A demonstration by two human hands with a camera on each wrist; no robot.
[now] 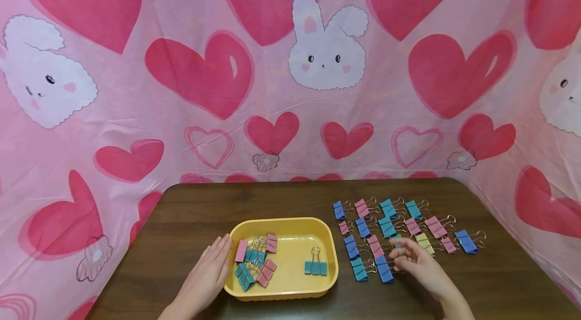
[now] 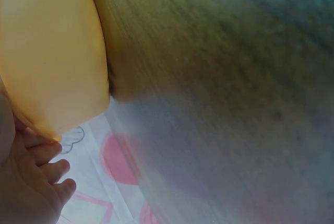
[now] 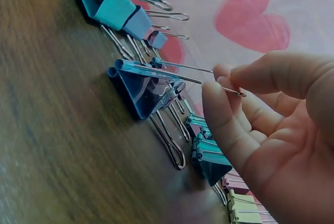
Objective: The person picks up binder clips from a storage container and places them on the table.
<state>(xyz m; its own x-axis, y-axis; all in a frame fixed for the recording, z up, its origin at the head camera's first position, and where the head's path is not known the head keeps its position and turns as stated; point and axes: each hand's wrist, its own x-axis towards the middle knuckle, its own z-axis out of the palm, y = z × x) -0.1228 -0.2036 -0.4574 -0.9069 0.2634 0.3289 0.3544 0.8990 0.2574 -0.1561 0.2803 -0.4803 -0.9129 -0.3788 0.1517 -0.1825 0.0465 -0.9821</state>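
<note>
Beside the yellow tray [image 1: 281, 296], my left hand [image 1: 202, 275] rests its outstretched fingers along the left wall. The left wrist view shows the tray's outer side [image 2: 55, 46] with that hand's fingertips [image 2: 61, 171] close by its end. My right hand [image 1: 419, 265] pinches a wire handle of a blue binder clip [image 1: 384, 270] between thumb and fingertips. In the right wrist view, this blue clip's body [image 3: 141, 91] looks to be at the tabletop; whether it is lifted I cannot tell. Inside the tray lie several pink and teal binder clips, one teal clip [image 1: 315, 267] apart at the right.
Several blue, pink, teal and yellow binder clips lie in loose rows right of the tray, among them a teal clip [image 1: 360, 269] and a blue one [image 1: 466, 242] at the far right. A pink heart-print cloth [image 1: 272, 88] hangs behind the brown table [image 1: 199, 204].
</note>
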